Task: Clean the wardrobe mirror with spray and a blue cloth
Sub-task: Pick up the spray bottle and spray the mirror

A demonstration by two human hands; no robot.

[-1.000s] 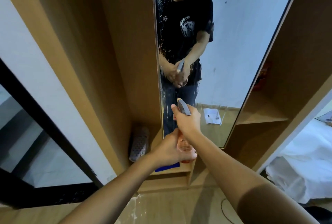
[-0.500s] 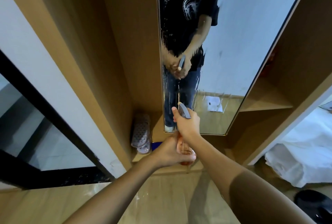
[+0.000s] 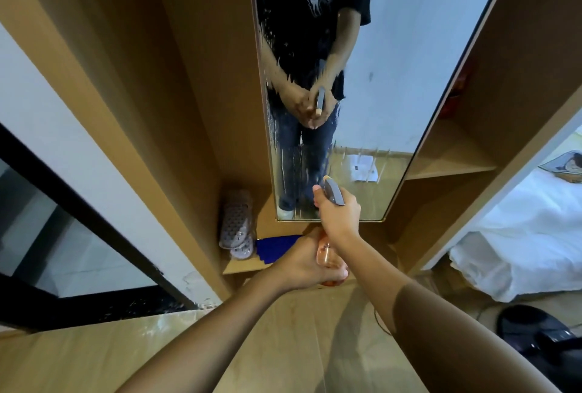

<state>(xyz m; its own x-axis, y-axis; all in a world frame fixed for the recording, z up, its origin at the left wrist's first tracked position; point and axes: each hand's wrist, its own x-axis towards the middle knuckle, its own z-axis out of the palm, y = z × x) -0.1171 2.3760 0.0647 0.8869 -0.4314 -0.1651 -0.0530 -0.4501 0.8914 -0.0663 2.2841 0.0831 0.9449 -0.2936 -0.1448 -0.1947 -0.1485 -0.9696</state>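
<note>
At the mirror's (image 3: 362, 128) lower edge, you are aiming the spray bottle (image 3: 329, 252) close to glass already running with drips; more spray risks runoff onto the shelf (image 3: 242, 266) where the blue cloth (image 3: 274, 247) is lying. Your right hand (image 3: 338, 216) is gripping the trigger head, fingers curled; your left hand (image 3: 304, 262) is cupping the bottle's body.

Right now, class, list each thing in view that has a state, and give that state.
mirror: upright, left part wet with streaks
spray bottle: held upright, nozzle toward mirror
right hand: grips sprayer head
left hand: grips bottle body
blue cloth: lying on the shelf, untouched
</note>
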